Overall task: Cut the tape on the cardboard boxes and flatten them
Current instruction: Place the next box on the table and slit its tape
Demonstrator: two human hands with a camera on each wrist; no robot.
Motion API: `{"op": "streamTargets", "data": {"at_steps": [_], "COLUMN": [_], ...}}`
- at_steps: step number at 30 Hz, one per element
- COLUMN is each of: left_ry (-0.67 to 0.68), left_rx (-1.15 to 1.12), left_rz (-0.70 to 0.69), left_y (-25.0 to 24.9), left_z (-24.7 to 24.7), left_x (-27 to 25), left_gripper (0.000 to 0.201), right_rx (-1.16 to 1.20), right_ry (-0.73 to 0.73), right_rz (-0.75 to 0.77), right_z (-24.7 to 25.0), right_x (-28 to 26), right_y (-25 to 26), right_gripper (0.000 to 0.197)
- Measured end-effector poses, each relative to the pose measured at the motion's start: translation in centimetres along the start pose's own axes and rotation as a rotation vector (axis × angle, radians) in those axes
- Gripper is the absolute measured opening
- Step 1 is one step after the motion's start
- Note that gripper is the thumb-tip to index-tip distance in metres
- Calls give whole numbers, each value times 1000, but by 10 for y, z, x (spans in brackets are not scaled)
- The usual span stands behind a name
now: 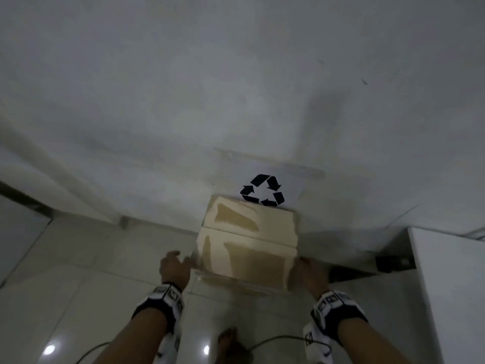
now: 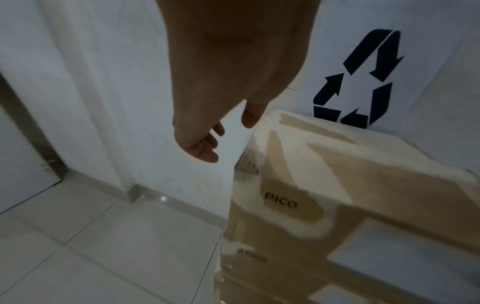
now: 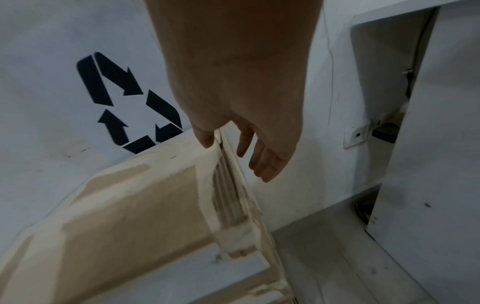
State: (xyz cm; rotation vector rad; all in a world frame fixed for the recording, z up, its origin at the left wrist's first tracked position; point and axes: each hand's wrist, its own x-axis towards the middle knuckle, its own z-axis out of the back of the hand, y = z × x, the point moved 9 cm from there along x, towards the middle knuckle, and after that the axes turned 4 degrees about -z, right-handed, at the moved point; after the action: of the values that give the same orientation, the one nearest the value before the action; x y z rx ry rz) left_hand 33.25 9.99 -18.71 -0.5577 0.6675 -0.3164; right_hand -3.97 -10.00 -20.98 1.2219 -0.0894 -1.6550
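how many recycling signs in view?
1. The recycling sign is on the white wall, directly behind the stack of flattened cardboard standing between the left hand and right hand. No others are visible.

Both my bare forearms reach forward and down, a black-and-white band strapped round each wrist. My left hand (image 1: pixel 175 266) is held out with its back up, the fingers (image 2: pixel 205 144) loosely extended and slightly spread, thumb apart from them, gripping nothing. My right hand (image 1: pixel 311 274) mirrors it on the other side, fingers (image 3: pixel 262 162) relaxed and pointing downward, the thumb (image 3: pixel 206 137) set apart from them on the inner side; whether the thumb touches anything cannot be told. One of my bare feet (image 1: pixel 228 337) shows low between the arms.
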Motion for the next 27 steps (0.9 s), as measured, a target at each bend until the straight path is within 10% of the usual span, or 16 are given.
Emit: {"op": "streamTargets", "data": {"at_steps": [6, 11, 27], "left_ry": [238, 443, 221], "left_rx": [-18, -54, -251], "left_rz": [4, -18, -331], "left_y": [-48, -43, -137], "left_z": [-42, -78, -28], "left_x": [70, 79, -47], "left_gripper": [67, 45, 48], "right_rx": [69, 63, 254], "right_ry": [-14, -55, -319], "right_rz": [-44, -105, -74], "right_z": [-20, -31, 86], "right_x": [23, 29, -76], "right_y": [33, 18, -14], "right_gripper": [42, 50, 53]}}
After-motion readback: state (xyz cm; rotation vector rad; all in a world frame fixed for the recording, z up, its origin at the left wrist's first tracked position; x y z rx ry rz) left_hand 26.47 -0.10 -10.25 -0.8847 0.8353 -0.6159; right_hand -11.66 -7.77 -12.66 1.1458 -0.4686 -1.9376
